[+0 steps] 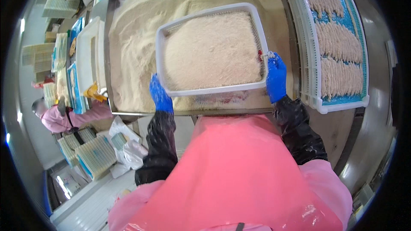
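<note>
Both my hands, in blue gloves, hold a white plastic basket (209,90) over a large metal-edged tray (110,60) of pale crumbs. My left hand (160,94) grips the basket's near left corner. On the right side wall, my right hand (276,77) is closed round the rim beside a small red tie (260,55). Inside the basket lies a broad heap of pale crumbs (214,51). More loose crumbs (135,47) spread over the tray around and behind the basket. My fingertips are partly hidden by the basket.
At the right stands a stack of white crates (314,60), the top one holding rows of crumbed strips (340,42) on blue lining. A white tub (92,51) is left of the tray. Another person (64,117) works at far left near stacked trays (96,156).
</note>
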`<state>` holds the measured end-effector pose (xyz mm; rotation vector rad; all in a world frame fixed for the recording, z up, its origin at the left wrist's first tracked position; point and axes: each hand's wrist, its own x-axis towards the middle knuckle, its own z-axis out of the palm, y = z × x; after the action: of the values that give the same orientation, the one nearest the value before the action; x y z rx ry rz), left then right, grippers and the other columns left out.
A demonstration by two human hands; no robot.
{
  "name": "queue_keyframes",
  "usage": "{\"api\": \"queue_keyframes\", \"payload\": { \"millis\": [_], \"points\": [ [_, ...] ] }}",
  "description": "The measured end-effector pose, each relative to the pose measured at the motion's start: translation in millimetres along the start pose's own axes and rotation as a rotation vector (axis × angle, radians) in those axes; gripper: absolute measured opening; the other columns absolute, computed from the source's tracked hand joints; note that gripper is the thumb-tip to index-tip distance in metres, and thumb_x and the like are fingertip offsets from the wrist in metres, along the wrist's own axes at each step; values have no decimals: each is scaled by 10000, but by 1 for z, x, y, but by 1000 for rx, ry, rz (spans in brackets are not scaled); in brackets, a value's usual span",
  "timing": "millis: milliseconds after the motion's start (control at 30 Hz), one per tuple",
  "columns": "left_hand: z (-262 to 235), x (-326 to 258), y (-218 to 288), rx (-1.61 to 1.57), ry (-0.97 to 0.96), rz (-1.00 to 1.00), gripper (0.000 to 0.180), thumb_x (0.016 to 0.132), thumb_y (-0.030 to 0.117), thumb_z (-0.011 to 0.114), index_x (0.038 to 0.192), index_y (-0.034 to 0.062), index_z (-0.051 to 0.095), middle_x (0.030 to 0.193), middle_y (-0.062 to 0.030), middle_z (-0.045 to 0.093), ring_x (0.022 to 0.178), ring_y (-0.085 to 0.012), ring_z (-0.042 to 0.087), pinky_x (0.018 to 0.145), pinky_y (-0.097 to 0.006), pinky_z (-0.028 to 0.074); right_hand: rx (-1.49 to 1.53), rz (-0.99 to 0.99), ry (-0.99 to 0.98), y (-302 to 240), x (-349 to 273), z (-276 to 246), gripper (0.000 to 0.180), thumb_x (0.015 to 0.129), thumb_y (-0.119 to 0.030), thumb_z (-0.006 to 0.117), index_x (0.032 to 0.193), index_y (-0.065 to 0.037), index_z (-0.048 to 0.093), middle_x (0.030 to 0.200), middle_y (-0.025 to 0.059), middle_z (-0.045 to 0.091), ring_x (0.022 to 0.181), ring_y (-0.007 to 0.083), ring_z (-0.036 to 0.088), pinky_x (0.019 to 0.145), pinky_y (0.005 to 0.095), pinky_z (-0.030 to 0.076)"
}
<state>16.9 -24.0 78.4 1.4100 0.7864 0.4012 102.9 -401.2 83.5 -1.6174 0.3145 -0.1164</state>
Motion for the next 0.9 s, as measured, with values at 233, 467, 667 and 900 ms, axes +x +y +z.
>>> {"api": "queue_keyframes", "payload": {
  "millis": [233,467,667,900],
  "points": [
    [12,43,10,-52,-124,-40,362,1003,228,412,1223,-29,542,1165,-90,579,1070,-191,539,964,-307,403,-46,-29,74,3,24,13,305,978,-178,512,1145,58,611,1063,77,646,960,150,573,883,288,452],
    [36,63,-28,64,-268,174,323,987,222,468,1170,-30,556,1107,-90,589,1053,-188,542,956,-312,410,188,165,25,35,39,15,370,998,-249,462,1256,1,551,1201,101,578,1083,174,525,918,293,444],
    [-6,15,-84,524,-234,494,300,845,119,664,1119,9,611,1132,-149,573,1071,-276,535,993,-383,380,379,782,-164,145,-72,-1,261,961,-243,490,1160,-108,593,936,-10,607,821,96,549,735,261,451],
    [35,17,-110,334,-302,98,342,829,223,688,1065,-21,644,1108,-215,616,1054,-347,557,932,-425,410,409,399,-320,125,-120,219,300,974,-256,471,1037,-10,633,999,49,612,898,197,529,850,329,443]
  ]
}}
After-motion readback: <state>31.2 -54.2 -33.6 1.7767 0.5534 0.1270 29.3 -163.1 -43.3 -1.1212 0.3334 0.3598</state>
